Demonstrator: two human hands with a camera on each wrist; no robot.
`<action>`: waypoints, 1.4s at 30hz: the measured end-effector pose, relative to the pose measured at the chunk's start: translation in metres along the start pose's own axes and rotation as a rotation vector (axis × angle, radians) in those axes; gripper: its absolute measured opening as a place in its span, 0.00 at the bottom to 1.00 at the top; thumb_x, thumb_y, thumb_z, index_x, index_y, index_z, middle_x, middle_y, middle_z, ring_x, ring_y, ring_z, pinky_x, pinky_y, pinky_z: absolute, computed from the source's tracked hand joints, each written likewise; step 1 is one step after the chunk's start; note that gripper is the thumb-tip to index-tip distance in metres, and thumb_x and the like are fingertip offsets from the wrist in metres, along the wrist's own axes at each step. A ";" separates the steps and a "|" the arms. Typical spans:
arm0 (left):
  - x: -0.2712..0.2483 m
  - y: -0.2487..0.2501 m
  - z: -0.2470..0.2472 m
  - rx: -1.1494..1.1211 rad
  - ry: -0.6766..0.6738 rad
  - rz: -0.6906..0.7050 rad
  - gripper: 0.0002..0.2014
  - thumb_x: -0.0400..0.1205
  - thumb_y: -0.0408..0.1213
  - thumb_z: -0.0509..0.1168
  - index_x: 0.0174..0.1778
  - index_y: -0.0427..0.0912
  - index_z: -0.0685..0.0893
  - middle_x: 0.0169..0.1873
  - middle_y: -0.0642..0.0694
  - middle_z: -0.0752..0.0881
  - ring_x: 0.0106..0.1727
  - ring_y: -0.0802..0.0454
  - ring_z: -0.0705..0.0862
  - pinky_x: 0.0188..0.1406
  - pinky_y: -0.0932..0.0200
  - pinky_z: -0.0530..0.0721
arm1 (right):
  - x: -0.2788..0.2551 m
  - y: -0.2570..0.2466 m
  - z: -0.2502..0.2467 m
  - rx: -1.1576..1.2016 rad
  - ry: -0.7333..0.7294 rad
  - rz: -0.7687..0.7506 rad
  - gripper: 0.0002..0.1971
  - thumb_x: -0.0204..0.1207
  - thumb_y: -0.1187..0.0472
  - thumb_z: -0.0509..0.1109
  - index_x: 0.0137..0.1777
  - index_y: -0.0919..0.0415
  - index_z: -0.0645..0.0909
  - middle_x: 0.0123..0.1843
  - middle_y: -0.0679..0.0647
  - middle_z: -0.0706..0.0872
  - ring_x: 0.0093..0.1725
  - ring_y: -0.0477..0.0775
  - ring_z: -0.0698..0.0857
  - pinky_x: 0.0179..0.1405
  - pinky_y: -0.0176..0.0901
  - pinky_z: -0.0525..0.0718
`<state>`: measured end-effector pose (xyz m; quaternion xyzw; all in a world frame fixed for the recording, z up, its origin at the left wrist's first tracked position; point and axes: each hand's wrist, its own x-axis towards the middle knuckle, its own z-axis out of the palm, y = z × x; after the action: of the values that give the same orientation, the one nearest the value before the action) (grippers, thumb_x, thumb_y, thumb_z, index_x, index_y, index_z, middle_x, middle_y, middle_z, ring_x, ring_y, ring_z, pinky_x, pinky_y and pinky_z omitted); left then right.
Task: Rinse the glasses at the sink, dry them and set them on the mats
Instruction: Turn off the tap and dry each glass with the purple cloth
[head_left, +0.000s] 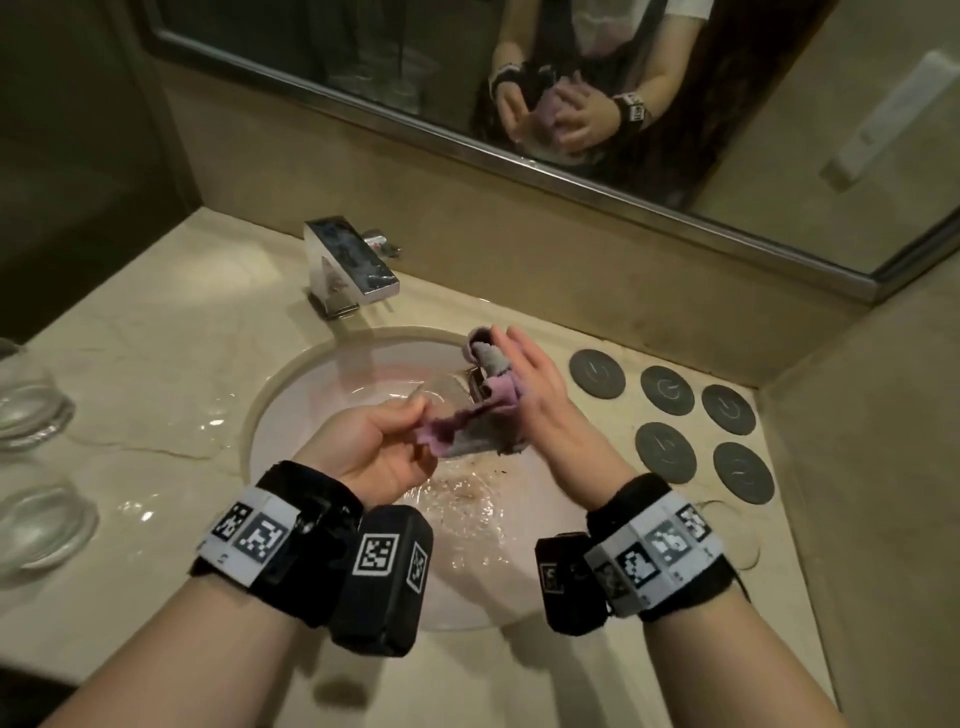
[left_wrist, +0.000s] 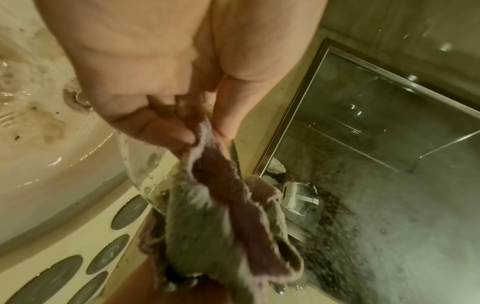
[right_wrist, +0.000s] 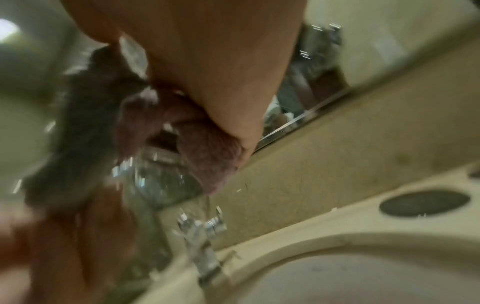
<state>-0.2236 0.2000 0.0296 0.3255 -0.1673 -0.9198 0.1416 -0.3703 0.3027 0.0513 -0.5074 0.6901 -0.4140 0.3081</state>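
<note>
Over the sink (head_left: 322, 395) my left hand (head_left: 410, 415) grips a clear glass (head_left: 439, 392) by its rim, pinching a corner of a pink and grey cloth (head_left: 488, 410) with it. In the left wrist view thumb and fingers (left_wrist: 179, 133) nip the cloth (left_wrist: 207, 236) beside the wet glass (left_wrist: 140, 164). My right hand (head_left: 519, 374) holds the cloth against the far side of the glass, fingers long, thumb hidden. The right wrist view is blurred: cloth (right_wrist: 207, 164) bunched under the palm on the glass (right_wrist: 161, 185). Several dark round mats (head_left: 667, 389) lie bare on the counter, right of the sink.
Two more clear glasses (head_left: 31, 395) (head_left: 41, 519) stand at the counter's left edge. A square chrome tap (head_left: 348, 265) sits behind the sink. Water is pooled on the counter (head_left: 171, 431) left of the basin, and the basin holds water with brown specks. A mirror (head_left: 467, 78) runs along the back wall.
</note>
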 end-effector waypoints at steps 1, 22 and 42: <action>0.000 0.005 0.001 0.004 -0.010 -0.003 0.05 0.75 0.28 0.59 0.36 0.35 0.80 0.27 0.41 0.84 0.20 0.53 0.81 0.17 0.66 0.80 | 0.009 -0.003 -0.003 0.145 -0.006 0.060 0.30 0.78 0.39 0.57 0.79 0.41 0.59 0.78 0.42 0.63 0.79 0.42 0.63 0.60 0.14 0.67; 0.005 0.048 0.042 1.356 -0.304 0.704 0.04 0.83 0.34 0.60 0.43 0.45 0.75 0.36 0.53 0.81 0.33 0.68 0.80 0.38 0.66 0.80 | 0.042 0.001 0.005 0.531 0.287 0.458 0.39 0.73 0.25 0.50 0.72 0.53 0.72 0.49 0.59 0.86 0.36 0.54 0.84 0.28 0.39 0.80; 0.022 0.047 0.050 0.682 -0.427 0.348 0.09 0.75 0.41 0.60 0.36 0.41 0.80 0.35 0.46 0.86 0.38 0.54 0.85 0.48 0.55 0.89 | 0.048 -0.030 -0.021 0.424 0.441 0.125 0.12 0.85 0.49 0.56 0.63 0.53 0.71 0.54 0.53 0.77 0.47 0.46 0.83 0.40 0.37 0.83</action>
<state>-0.2652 0.1606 0.0731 0.1232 -0.5394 -0.8210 0.1410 -0.3889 0.2584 0.0870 -0.2864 0.6682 -0.6291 0.2749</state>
